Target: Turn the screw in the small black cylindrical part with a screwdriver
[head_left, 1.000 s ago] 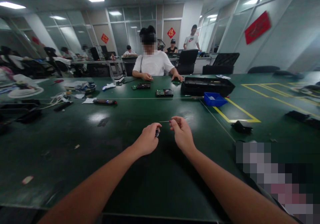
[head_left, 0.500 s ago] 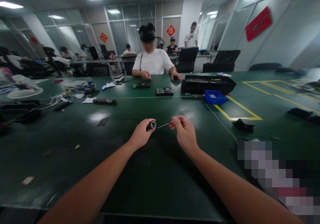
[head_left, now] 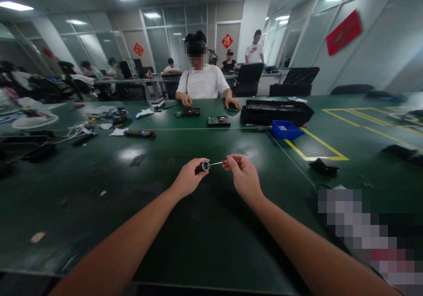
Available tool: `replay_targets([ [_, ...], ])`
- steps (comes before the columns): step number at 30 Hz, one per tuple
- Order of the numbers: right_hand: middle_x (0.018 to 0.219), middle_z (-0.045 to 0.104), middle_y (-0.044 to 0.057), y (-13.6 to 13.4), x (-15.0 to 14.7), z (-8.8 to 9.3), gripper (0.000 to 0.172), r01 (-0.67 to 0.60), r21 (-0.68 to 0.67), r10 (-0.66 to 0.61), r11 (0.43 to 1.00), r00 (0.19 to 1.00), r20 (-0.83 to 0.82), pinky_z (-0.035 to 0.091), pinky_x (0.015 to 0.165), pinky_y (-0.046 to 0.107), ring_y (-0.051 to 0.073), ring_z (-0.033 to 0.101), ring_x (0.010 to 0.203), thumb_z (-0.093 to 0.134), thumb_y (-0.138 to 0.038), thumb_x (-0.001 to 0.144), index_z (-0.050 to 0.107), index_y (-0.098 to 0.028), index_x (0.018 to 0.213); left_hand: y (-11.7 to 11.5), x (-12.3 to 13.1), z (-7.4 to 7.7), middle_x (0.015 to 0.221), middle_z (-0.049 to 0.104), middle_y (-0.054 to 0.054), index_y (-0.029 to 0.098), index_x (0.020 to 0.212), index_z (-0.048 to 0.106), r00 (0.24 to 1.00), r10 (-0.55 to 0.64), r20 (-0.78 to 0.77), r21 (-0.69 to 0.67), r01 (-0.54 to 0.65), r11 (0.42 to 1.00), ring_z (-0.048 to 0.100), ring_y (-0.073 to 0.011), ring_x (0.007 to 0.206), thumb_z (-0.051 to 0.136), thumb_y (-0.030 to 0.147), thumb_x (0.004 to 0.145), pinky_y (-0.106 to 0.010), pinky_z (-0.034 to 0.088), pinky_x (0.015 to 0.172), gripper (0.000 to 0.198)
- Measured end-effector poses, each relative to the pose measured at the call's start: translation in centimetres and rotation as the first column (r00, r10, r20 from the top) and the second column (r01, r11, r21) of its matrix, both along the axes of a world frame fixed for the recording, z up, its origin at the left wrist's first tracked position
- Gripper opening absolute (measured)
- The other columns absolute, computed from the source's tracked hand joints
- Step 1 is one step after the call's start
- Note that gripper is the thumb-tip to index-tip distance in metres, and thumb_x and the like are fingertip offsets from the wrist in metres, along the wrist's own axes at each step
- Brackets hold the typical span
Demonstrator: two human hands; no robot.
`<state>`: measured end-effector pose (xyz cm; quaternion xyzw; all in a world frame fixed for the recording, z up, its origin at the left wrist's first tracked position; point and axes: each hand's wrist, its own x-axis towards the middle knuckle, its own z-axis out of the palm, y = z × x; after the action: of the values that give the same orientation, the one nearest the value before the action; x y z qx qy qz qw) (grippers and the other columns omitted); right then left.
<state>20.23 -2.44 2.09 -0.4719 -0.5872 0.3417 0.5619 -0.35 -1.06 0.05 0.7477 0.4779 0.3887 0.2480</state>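
My left hand (head_left: 189,179) is closed around a small dark cylinder (head_left: 205,166), whose round, silver-rimmed end faces right and towards me. Pinched in my right hand (head_left: 243,174) is a thin screwdriver (head_left: 217,163) with a red handle, mostly covered by the fingers. Its metal shaft points left and reaches the rimmed end of the cylinder. Whether the tip is inside or only touches the rim, I cannot tell. Both hands are above the green table (head_left: 185,243).
Across the table sits a person (head_left: 203,82) with hands near circuit boards (head_left: 218,121). A long black tray (head_left: 277,113) and a blue bin (head_left: 287,129) stand at the back right. A dark pen-like tool (head_left: 140,133) and cables (head_left: 74,130) lie left.
The cylinder's open end has turned more towards me, and the screwdriver's shaft now meets it higher, near its opening. Across the table, the person's hand has moved down to a board.
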Motion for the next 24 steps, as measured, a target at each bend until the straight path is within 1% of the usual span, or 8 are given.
replay_targets([
  [4,0.066,0.070,0.003,-0.7,0.1,1.2,0.039,0.095,-0.023,-0.088,0.995,0.973,0.213,0.047,0.065,0.031,0.019,0.066,0.063,0.061,-0.057,0.090,0.067,-0.020,0.080,0.0,-0.1,0.1,0.122,0.066,-0.003,0.026,0.125,0.064,1.000,-0.006,-0.021,0.008,0.006,1.000,0.060,-0.0210,0.114,0.068,0.017,0.087,-0.039,0.044,0.105,0.039],
  [8,0.050,0.059,-0.001,-1.0,0.2,1.8,0.049,0.176,-0.011,-0.163,0.984,0.931,0.326,0.040,0.056,0.030,0.016,0.057,0.050,0.060,-0.062,0.088,0.056,-0.022,0.060,-0.2,-0.1,0.3,0.121,0.066,-0.003,0.026,0.125,0.065,0.999,-0.027,-0.035,0.016,0.028,0.999,0.060,-0.0210,0.114,0.069,0.017,0.087,-0.038,0.045,0.104,0.039],
  [10,0.053,0.061,0.000,-0.9,0.2,1.7,0.046,0.159,0.001,-0.150,0.987,0.929,0.337,0.041,0.058,0.030,0.017,0.058,0.052,0.059,-0.060,0.090,0.059,-0.022,0.064,-0.2,-0.2,0.4,0.122,0.066,-0.003,0.026,0.126,0.065,0.999,-0.025,-0.040,0.015,0.025,1.000,0.060,-0.0210,0.114,0.069,0.017,0.087,-0.038,0.045,0.104,0.040],
  [13,0.069,0.069,0.002,-0.7,0.2,1.2,0.030,0.070,0.032,-0.076,0.997,0.952,0.298,0.044,0.063,0.031,0.018,0.063,0.063,0.059,-0.049,0.092,0.065,-0.021,0.084,-0.2,-0.3,0.3,0.123,0.066,-0.004,0.025,0.126,0.065,0.999,-0.013,-0.046,0.022,0.014,1.000,0.060,-0.0212,0.116,0.069,0.017,0.087,-0.039,0.044,0.106,0.040],
  [17,0.085,0.070,0.002,-0.7,0.2,0.8,0.016,-0.050,0.060,0.035,0.997,0.973,0.227,0.047,0.066,0.030,0.019,0.065,0.073,0.058,-0.035,0.092,0.062,-0.022,0.099,-0.2,-0.4,0.2,0.123,0.066,-0.004,0.026,0.126,0.064,0.998,-0.009,-0.061,0.019,0.010,1.000,0.060,-0.0214,0.115,0.069,0.017,0.088,-0.040,0.045,0.105,0.040],
  [19,0.080,0.068,0.001,-0.8,0.2,0.8,0.018,-0.061,0.046,0.049,0.997,0.970,0.238,0.046,0.064,0.030,0.018,0.064,0.070,0.056,-0.038,0.094,0.064,-0.023,0.097,-0.1,-0.4,0.1,0.122,0.066,-0.004,0.026,0.127,0.064,0.998,-0.012,-0.064,0.019,0.013,1.000,0.060,-0.0216,0.115,0.069,0.018,0.088,-0.040,0.045,0.105,0.040],
  [22,0.063,0.061,-0.001,-0.9,0.1,0.8,0.032,-0.035,0.022,0.028,0.999,0.959,0.283,0.043,0.061,0.030,0.017,0.060,0.061,0.046,-0.046,0.099,0.065,-0.023,0.089,-0.1,-0.4,0.0,0.123,0.066,-0.005,0.026,0.126,0.065,0.998,-0.015,-0.065,0.026,0.017,1.000,0.060,-0.0219,0.115,0.069,0.018,0.087,-0.040,0.044,0.106,0.040],
  [24,0.063,0.060,-0.002,-0.9,0.1,0.8,0.029,-0.024,0.027,0.015,0.999,0.959,0.282,0.043,0.061,0.030,0.017,0.060,0.060,0.045,-0.044,0.100,0.065,-0.023,0.096,0.0,-0.4,-0.1,0.123,0.066,-0.005,0.025,0.126,0.065,0.998,-0.017,-0.062,0.033,0.019,0.999,0.061,-0.0219,0.115,0.069,0.017,0.087,-0.040,0.044,0.107,0.040],
])
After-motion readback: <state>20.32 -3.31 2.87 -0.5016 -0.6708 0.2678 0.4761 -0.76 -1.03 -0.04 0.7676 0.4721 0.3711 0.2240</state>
